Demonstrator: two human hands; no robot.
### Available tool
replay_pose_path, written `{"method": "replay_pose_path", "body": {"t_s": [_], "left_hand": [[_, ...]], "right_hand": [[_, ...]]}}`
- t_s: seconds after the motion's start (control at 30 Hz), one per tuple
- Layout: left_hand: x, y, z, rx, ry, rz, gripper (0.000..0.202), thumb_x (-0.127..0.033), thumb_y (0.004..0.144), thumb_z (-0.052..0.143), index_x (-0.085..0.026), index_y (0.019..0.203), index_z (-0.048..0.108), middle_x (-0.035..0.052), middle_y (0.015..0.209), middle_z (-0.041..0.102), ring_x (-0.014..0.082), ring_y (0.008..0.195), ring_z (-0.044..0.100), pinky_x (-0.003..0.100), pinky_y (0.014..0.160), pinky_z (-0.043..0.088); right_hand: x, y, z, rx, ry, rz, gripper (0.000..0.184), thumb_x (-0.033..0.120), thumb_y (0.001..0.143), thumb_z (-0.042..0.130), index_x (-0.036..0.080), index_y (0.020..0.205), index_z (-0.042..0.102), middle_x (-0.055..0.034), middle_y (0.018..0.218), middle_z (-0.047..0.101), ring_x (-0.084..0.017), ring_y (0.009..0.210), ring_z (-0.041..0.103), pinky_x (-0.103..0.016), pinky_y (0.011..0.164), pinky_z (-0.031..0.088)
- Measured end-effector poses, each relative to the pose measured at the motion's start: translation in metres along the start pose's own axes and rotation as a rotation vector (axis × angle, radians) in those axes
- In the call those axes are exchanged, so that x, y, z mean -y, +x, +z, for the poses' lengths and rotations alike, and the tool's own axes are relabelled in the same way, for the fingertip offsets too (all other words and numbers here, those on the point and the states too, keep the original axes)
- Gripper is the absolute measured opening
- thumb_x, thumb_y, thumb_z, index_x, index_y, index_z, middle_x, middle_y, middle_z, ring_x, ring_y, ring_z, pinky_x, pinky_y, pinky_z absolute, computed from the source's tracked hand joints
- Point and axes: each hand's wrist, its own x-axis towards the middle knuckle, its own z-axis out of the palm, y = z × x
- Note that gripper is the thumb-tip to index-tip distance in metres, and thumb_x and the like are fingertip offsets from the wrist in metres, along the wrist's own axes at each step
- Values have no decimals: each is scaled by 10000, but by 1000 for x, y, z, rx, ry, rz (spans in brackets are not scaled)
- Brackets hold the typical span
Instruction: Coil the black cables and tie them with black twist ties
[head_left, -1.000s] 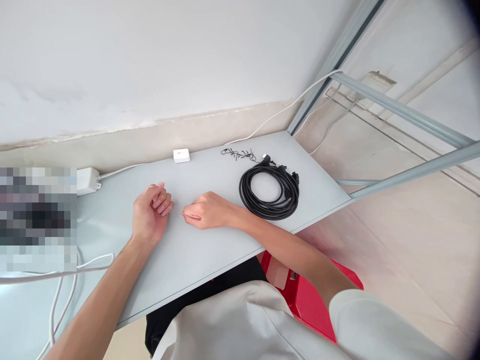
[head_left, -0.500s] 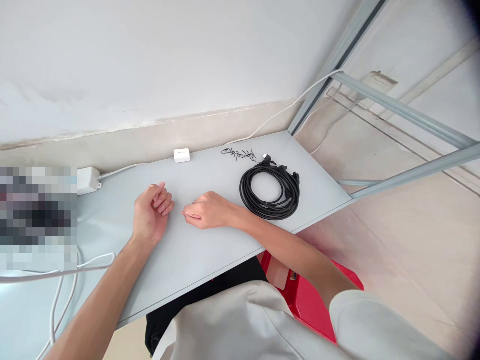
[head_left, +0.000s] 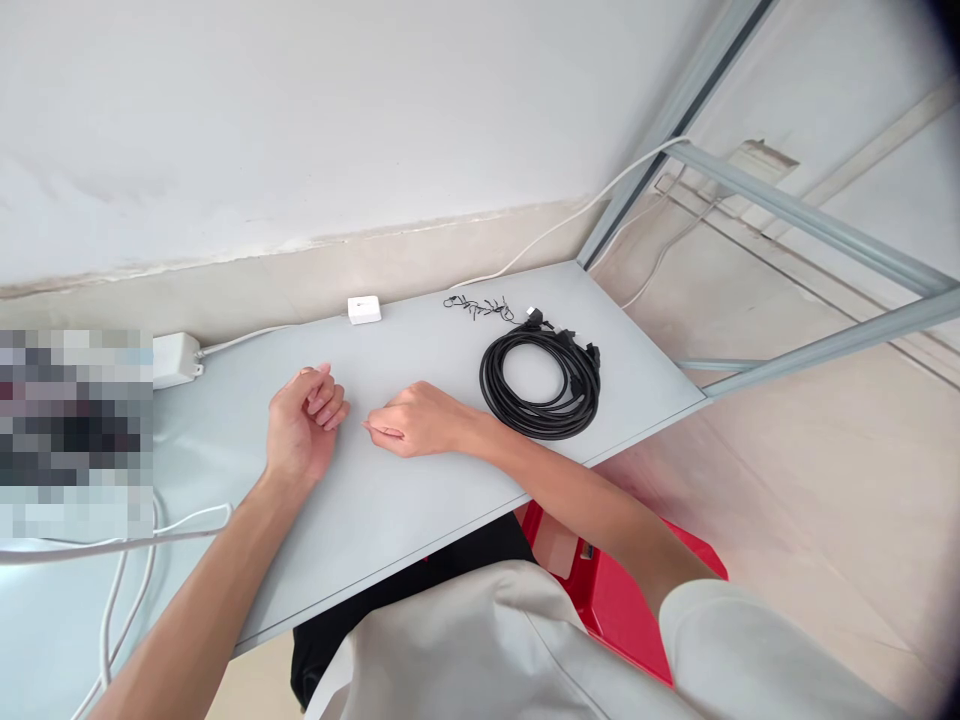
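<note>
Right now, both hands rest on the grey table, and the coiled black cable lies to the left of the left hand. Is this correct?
Not quite: the head view shows the coiled black cable to the right of the right hand, not left of the left hand. Both hands rest on the grey table.

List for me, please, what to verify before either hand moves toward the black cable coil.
1. Left hand free: ok, fingers loosely curled, nothing in them.
2. Right hand free: cannot tell, fingers curled under, palm hidden.
3. Black cable coil wound and wholly on the table: ok.
4. Small black ties within sight behind the coil: ok.
5. Small white box apart from the coil: ok.
</note>
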Motion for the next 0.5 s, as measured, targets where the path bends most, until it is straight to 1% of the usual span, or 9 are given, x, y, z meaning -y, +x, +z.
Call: {"method": "replay_pose_path", "body": {"t_s": [0.23, 0.37, 0.5], "left_hand": [[-1, 0, 1, -9, 4, -2, 555, -257, 849, 860, -209, 674, 335, -62, 668, 211, 87, 544, 241, 256, 468, 272], [-2, -1, 4, -10, 12, 4, 560, -250, 837, 858, -210, 667, 326, -60, 663, 210, 86, 538, 242, 250, 460, 277], [-2, -1, 3, -11, 14, 0, 548, -251, 850, 852, -210, 669, 337, -60, 673, 211, 88, 545, 243, 248, 465, 279]], "right_hand": [[-1, 0, 1, 0, 5, -3, 349, 205, 1043, 511, 219, 707, 417, 46, 598, 408, -147, 589, 195, -347, 627, 153], [-1, 0, 1, 5, 0, -4, 347, 204, 1045, 515, 217, 706, 443, 41, 594, 427, -147, 587, 211, -347, 626, 150], [-1, 0, 1, 1, 0, -3, 361, 222, 1054, 511, 218, 705, 420, 42, 597, 424, -146, 590, 218, -346, 628, 156]]}}
